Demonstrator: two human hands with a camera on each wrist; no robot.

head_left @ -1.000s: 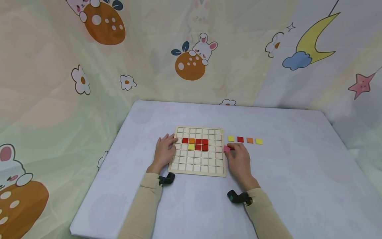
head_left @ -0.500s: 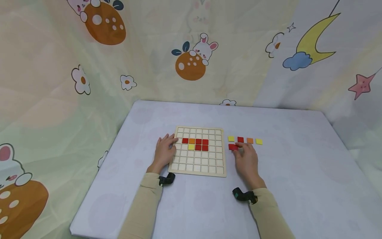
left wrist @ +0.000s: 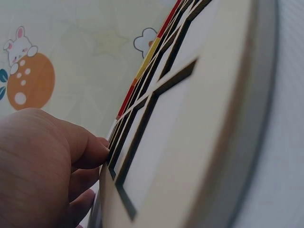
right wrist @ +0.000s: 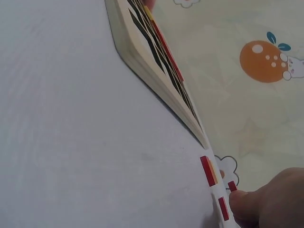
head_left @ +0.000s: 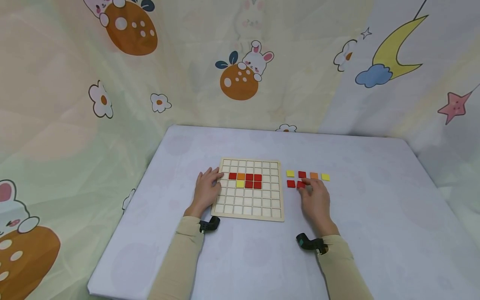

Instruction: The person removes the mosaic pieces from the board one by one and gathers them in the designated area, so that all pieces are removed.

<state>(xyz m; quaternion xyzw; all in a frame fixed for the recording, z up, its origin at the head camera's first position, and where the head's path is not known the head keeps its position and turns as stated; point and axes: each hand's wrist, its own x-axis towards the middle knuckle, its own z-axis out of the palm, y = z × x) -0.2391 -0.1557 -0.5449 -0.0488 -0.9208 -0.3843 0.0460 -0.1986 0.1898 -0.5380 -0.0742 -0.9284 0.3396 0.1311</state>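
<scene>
Pinching small flat red square tile (head_left: 300, 184) with right hand (head_left: 316, 201); with loosely spread left hand (head_left: 206, 191), touching pale square wooden grid board (head_left: 248, 201) at its right.

- A small corner screened with printed cloth (head_left: 187, 54), decked out like a nursery; whether it stands in a home or a studio cannot be told.
- The cloth, visibly creased, rises behind the tabletop (head_left: 375, 208) and along its left and right sides.
- Its prints are childlike: rabbits (head_left: 256, 64) hugging spotted orange fruits (head_left: 238, 85), white flowers (head_left: 160, 103), a yellow moon (head_left: 386, 50) with a blue cloud (head_left: 373, 76), a pink star (head_left: 453, 106).
- The tabletop is pale, round-cornered, and carries a gridded board (head_left: 247, 208) and coloured tiles (head_left: 291, 183).
- Two black wrist cameras (head_left: 309, 243) are in view, as at a recording set-up.
</scene>
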